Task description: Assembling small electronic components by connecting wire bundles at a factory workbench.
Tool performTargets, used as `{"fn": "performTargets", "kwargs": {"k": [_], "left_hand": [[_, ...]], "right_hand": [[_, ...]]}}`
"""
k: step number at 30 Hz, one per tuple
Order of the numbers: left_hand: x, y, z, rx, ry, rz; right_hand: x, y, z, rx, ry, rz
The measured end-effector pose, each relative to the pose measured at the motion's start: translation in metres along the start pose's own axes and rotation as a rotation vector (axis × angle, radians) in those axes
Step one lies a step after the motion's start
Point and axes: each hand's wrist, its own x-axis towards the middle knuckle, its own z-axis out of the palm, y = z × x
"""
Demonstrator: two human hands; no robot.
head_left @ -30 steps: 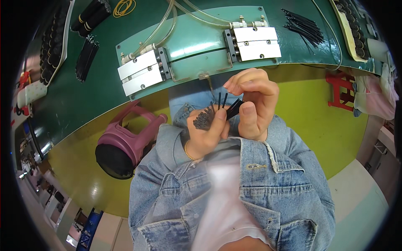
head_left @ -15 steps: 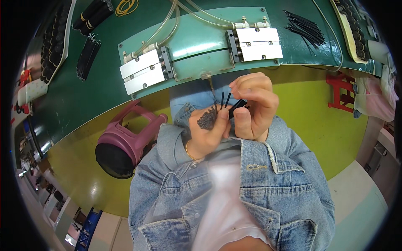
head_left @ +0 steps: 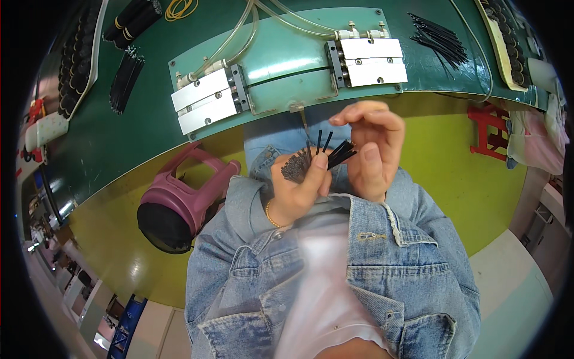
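Note:
My left hand (head_left: 301,194) is closed around a bundle of thin black tubes (head_left: 293,168), their grey cut ends fanned beside the thumb. Past the thumb, a few single black tubes (head_left: 326,141) stick up, and a small cluster of black tubes (head_left: 342,154) points toward my right hand. My right hand (head_left: 378,152) is raised just right of that cluster, fingers apart and nothing visible in it. Beyond both hands, a thin metal strip (head_left: 304,118) hangs from a small clear block (head_left: 296,107) at the front edge of the green fixture board (head_left: 281,54).
Two silver blocks (head_left: 206,105) with air hoses (head_left: 242,24) sit on the board. Black tube bundles (head_left: 126,81) lie left on the green table (head_left: 155,125); a loose tube pile (head_left: 439,40) lies right. A purple stool (head_left: 179,194) and a red stool (head_left: 485,134) stand below.
My right hand has drawn back to the right, away from the tubes, and its fingers have spread. My left hand keeps its hold in nearly the same place.

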Motion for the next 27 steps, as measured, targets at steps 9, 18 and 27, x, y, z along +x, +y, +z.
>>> {"fn": "performTargets", "kwargs": {"k": [9, 18, 27], "left_hand": [[0.006, -0.01, -0.007, -0.087, -0.058, 0.012], [0.015, -0.001, -0.005, -0.197, -0.097, -0.033], [0.016, -0.004, -0.004, -0.228, -0.018, 0.063]], "right_hand": [[0.005, -0.026, 0.004, 0.046, -0.245, 0.89], [0.013, -0.028, 0.017, -0.078, -0.156, 0.805], [0.01, -0.014, 0.02, -0.119, -0.1, 0.75]]}}
